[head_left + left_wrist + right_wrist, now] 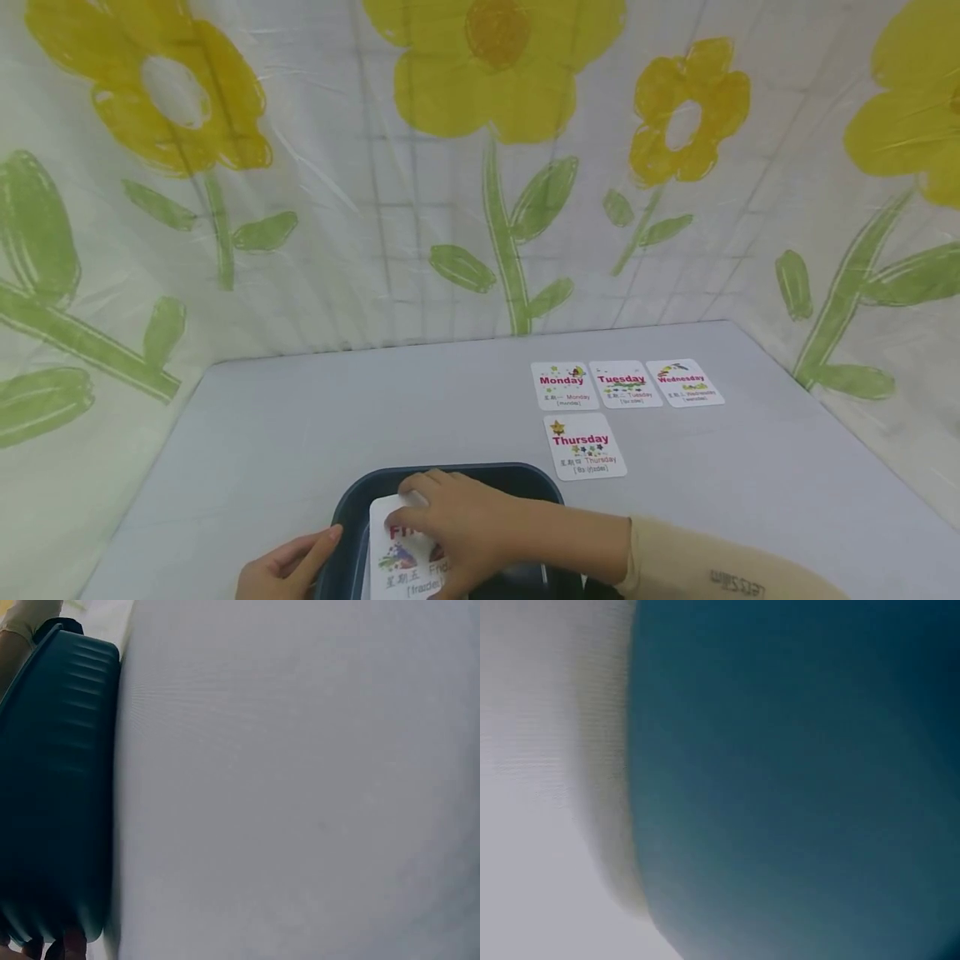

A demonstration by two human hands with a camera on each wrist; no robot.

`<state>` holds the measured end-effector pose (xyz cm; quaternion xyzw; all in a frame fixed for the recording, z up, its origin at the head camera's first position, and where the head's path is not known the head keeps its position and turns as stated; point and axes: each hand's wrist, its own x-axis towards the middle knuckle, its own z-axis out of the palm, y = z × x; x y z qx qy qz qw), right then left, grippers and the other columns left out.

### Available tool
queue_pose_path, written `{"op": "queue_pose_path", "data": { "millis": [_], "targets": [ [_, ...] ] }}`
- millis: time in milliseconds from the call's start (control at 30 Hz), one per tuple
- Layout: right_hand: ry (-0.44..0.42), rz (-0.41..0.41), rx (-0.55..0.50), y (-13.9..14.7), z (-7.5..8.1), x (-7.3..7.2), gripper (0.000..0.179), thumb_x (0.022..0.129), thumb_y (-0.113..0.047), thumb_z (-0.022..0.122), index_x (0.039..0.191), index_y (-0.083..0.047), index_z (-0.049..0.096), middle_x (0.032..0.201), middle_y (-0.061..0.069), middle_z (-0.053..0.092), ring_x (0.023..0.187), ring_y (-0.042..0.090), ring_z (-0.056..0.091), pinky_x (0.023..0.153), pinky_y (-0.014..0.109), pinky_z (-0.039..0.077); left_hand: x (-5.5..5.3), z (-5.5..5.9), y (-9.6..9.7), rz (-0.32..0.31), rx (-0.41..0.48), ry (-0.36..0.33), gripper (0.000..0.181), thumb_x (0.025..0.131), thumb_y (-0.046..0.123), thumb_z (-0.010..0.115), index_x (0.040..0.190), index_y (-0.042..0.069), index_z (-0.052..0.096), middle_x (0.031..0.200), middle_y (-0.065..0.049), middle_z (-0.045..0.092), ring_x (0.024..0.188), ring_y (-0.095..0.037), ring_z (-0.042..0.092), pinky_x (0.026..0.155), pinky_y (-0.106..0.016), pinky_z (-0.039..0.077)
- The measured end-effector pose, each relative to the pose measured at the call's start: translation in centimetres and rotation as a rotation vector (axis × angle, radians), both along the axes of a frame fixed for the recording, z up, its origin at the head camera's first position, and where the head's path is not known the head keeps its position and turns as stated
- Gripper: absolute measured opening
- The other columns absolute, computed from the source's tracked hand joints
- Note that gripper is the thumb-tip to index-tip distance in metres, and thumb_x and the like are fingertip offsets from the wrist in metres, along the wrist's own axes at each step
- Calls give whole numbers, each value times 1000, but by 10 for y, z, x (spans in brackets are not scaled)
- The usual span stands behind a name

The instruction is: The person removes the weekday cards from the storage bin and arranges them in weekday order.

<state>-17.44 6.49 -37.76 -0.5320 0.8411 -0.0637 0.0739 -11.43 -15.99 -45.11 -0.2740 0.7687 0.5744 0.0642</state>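
Note:
A dark blue-green plastic tub (450,468) stands at the near edge of the view. My left hand (288,567) holds its left side, with the thumb at the rim; in the left wrist view fingertips (73,945) show against the tub's wall (60,787). Over the tub, my right hand (468,533) grips a white "Friday" card (405,562), fingers at its upper part and thumb near the lower right. The hand covers part of the print. The right wrist view is filled mostly by the tub's blurred surface (780,787).
On the white table (337,417), Monday (566,396), Tuesday (626,392) and Wednesday (686,392) cards lie in a row at the right. A Thursday card (585,458) lies below Monday. A flower-printed curtain (322,208) hangs behind the table.

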Motion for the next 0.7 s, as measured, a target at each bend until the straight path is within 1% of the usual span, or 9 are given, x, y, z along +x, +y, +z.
{"op": "queue_pose_path", "data": {
  "millis": [100, 167, 267, 400, 567, 700],
  "targets": [
    [4, 4, 4, 4, 2, 0, 77, 70, -63, 66, 134, -27, 44, 139, 0, 38, 120, 10, 39, 100, 30, 37, 0, 2, 0, -10, -20, -2, 81, 67, 64, 69, 107, -5, 65, 89, -17, 70, 68, -20, 66, 56, -32, 54],
    [5, 4, 3, 7, 5, 0, 77, 70, -64, 66, 134, -28, 43, 139, 0, 38, 121, 11, 39, 100, 30, 37, 0, 3, 0, -6, -7, -2, 80, 67, 63, 69, 107, -5, 65, 88, -17, 70, 68, -21, 67, 56, -33, 54],
    [-2, -10, 3, 14, 8, 1, 78, 69, -63, 67, 135, -29, 43, 140, -1, 37, 121, 11, 39, 99, 31, 39, 2, 5, 1, 1, 4, -10, 80, 68, 64, 68, 106, -6, 65, 81, -15, 70, 64, -21, 66, 54, -34, 54],
    [-16, -45, -3, 26, 14, 3, 77, 68, -61, 70, 134, -31, 44, 141, -1, 37, 122, 13, 41, 97, 32, 41, 3, 6, 3, 7, -8, -12, 80, 68, 66, 66, 103, -7, 66, 73, -12, 70, 59, -21, 65, 51, -33, 53],
    [-39, -92, -7, 41, 22, 4, 75, 67, -58, 73, 132, -33, 45, 140, -2, 38, 119, 13, 43, 93, 32, 45, 4, 5, 4, 9, 8, -11, 83, 68, 66, 66, 104, -9, 65, 74, -15, 70, 61, -25, 67, 52, -35, 54],
    [-71, -115, 0, 52, 28, 3, 74, 67, -56, 74, 131, -35, 44, 141, -3, 37, 116, 12, 44, 88, 29, 47, 4, 4, 4, -3, 5, -11, 83, 69, 67, 65, 105, -8, 65, 76, -15, 70, 62, -25, 68, 52, -35, 54]
  ]
}}
